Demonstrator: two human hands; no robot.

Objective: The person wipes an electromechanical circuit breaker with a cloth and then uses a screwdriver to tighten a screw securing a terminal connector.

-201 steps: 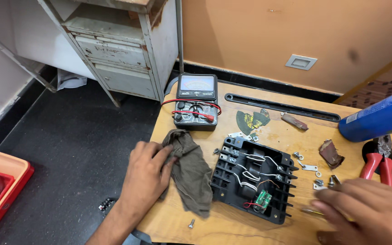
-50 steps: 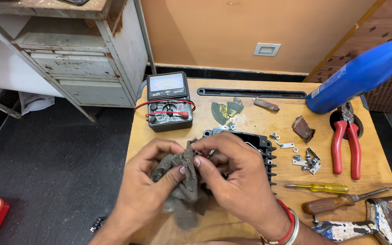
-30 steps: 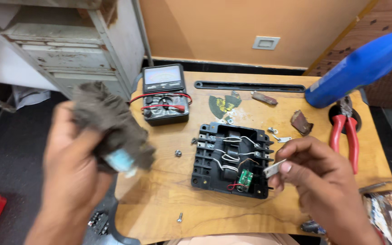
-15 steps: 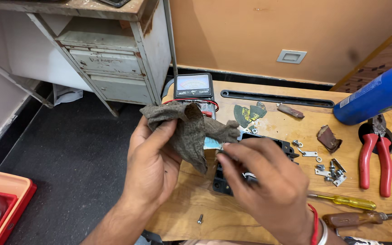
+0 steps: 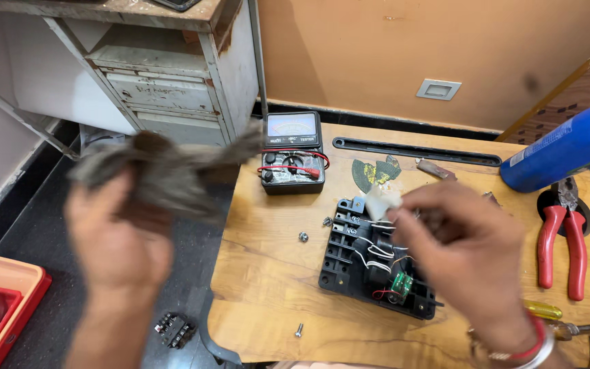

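Grey rag (image 5: 165, 171), blurred, bunched in my left hand (image 5: 121, 239), fingers closed round it, raised left of the wooden table (image 5: 268, 287); my right hand (image 5: 469, 253) pinches a small pale part (image 5: 382, 202) above the black terminal board (image 5: 370, 266); analogue multimeter (image 5: 291, 152) behind; red pliers (image 5: 561, 236) at right.

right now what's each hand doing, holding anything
Left hand: closed on a crumpled grey-brown cloth rag.
Right hand: pinching a small white piece over the black plastic terminal board.
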